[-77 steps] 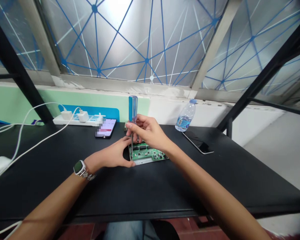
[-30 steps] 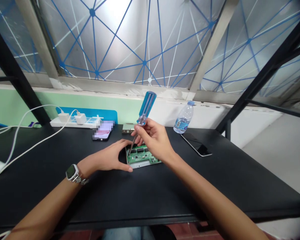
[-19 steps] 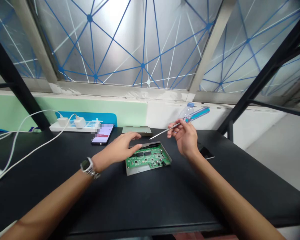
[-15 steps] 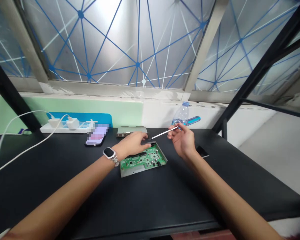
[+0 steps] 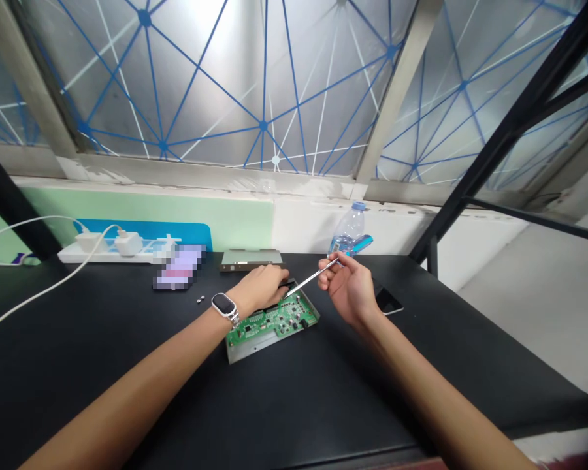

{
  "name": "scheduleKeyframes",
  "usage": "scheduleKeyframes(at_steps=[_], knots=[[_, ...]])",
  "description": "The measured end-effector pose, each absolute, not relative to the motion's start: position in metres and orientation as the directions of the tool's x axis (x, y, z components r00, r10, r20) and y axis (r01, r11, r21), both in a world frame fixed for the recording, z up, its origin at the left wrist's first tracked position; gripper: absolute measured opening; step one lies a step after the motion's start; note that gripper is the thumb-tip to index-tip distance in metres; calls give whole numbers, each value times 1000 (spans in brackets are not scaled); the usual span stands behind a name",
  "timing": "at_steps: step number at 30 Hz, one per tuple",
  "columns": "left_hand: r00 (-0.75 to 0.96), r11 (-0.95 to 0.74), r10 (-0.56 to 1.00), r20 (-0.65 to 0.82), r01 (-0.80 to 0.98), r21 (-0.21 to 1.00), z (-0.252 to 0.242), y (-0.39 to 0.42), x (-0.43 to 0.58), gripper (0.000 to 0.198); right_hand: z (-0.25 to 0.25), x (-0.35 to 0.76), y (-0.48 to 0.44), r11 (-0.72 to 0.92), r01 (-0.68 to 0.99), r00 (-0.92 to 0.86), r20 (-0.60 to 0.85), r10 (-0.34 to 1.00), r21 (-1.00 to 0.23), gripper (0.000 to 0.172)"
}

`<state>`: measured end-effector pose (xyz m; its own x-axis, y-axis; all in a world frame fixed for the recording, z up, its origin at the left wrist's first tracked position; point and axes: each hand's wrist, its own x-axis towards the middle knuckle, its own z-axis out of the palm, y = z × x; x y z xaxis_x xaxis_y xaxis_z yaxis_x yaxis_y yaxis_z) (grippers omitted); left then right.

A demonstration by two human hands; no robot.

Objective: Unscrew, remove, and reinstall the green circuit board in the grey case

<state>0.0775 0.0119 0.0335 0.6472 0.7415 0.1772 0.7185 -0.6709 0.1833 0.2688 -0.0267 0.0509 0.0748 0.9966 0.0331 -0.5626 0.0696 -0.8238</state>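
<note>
Circuit board (image 5: 285,318) under left hand (image 5: 261,287)

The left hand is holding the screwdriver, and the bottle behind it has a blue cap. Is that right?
Not quite: the right hand, not the left hand, is holding the screwdriver, as the head view shows. The bottle behind it does have a blue cap.

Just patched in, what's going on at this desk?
A person's right grip holds a screwdriver, its tip by the far side of a circuit board; contact is unclear. The left grip lies over the board's far edge. The board sits in a metal tray on the black desk, with two tiny shiny bits to its left.
</note>
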Motion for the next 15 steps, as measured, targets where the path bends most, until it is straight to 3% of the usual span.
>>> scheduleKeyframes(at_steps=[8, 15], knots=[[606, -628, 776, 177, 766, 133, 38, 4, 84, 23, 48, 264, -27, 62, -555, 71, 26, 997, -830, 13], [605, -632, 773, 190, 761, 146, 34, 4, 85, 18, 48, 263, -30, 65, -544, 68, 34, 997, -837, 13]])
